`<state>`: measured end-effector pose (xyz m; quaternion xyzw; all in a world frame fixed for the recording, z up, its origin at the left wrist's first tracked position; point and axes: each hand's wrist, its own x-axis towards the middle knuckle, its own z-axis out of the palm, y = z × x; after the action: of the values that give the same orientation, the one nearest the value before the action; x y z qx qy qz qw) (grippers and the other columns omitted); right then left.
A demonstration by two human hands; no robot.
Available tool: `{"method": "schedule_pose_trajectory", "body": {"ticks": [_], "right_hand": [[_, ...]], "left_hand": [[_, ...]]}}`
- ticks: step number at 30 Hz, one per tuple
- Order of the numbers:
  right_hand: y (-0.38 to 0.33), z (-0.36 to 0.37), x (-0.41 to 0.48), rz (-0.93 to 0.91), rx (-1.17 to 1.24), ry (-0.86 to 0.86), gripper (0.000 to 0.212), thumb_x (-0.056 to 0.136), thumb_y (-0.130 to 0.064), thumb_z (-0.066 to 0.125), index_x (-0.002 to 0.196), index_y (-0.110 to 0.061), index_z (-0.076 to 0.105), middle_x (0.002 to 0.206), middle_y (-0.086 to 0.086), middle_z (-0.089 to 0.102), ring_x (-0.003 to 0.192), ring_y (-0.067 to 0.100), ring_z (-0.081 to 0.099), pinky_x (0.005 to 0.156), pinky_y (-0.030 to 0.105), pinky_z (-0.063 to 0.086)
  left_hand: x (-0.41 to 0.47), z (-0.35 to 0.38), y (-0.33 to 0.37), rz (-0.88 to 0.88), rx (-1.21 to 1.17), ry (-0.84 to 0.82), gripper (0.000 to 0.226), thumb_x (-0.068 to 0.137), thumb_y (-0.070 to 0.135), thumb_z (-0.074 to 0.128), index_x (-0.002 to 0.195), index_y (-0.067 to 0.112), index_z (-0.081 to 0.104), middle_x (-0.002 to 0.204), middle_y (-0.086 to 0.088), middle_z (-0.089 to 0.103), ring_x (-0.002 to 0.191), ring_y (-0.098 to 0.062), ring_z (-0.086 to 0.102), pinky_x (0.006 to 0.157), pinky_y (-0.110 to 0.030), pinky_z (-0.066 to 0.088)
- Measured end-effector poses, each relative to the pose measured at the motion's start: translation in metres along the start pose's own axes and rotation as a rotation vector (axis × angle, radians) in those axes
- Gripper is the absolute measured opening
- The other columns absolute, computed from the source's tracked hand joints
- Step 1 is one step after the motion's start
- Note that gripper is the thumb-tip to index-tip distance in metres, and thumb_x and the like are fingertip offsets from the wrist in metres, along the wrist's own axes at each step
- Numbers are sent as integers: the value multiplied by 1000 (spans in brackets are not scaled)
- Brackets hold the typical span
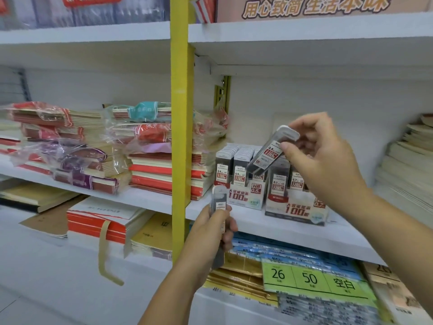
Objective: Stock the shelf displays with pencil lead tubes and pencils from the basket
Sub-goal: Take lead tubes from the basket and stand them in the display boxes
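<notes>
Left hand: low and close; fingers curled round an upright lead tube; its white cap pokes up over the fingers
Where it is: in front of the shelf edge, just right of the yellow post
Right hand: higher up; thumb and fingers pinch a tilted lead tube near its white cap; the low end points down and left
Tube spot: the tilted one hangs over the tops of the tubes in the HB 0.5 box; I cannot tell if it touches them
Boxes: the HB 0.5 box and the 0.7 box stand side by side on the shelf, touching or almost; both hold rows of upright tubes
Open room: bare white board in front of the boxes; white wall behind them; a gap between the 0.7 box and the paper pile on the right
Tight side: notebook packs sit near the HB 0.5 box on the left, past the post
Writing: "HB 0.5" and a big red "100" on the left box; "0.7" and "100" on the right box; tube labels say "0.5" and "0.7"
Green card: under the shelf; reads "26", "50" and "空白"
Banner: up top; big orange letters "用心致简 生活本味"
</notes>
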<state>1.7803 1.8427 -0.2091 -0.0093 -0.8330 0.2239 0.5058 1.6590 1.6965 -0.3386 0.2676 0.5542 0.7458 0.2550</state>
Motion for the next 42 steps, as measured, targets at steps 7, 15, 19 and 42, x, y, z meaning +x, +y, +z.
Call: {"method": "schedule_pose_trajectory", "body": {"ticks": [7,15,19,42], "right_hand": [[25,30,33,82,-426,-308,20,90,-28,63,101,-34,49,99,-10,63,83,0,56,64,24,46],[40,36,42,33,-627,-308,2,88,-39,63,87,-38,63,98,-9,56,103,13,36,84,30,30],[41,29,39,19,-732,-288,24,95,-40,53,112,-34,68,106,-10,58,103,9,31,86,29,26],[19,19,-55,463,360,-177,13,92,-21,63,102,-29,64,81,-5,74,66,7,66,59,20,51]], "left_hand": [[6,-11,0,86,-59,-4,16,101,28,58,111,18,64,83,-8,75,65,-16,65,61,-26,55],[5,-11,1,88,-147,-58,39,81,42,69,114,22,67,98,-9,79,84,-23,77,65,-28,60],[4,-11,1,79,-139,-89,41,82,44,69,117,22,64,100,-8,79,88,-24,77,65,-28,61],[-16,9,-5,23,73,-245,45,93,48,60,125,18,54,104,-10,77,63,-12,61,51,-23,44]]}}
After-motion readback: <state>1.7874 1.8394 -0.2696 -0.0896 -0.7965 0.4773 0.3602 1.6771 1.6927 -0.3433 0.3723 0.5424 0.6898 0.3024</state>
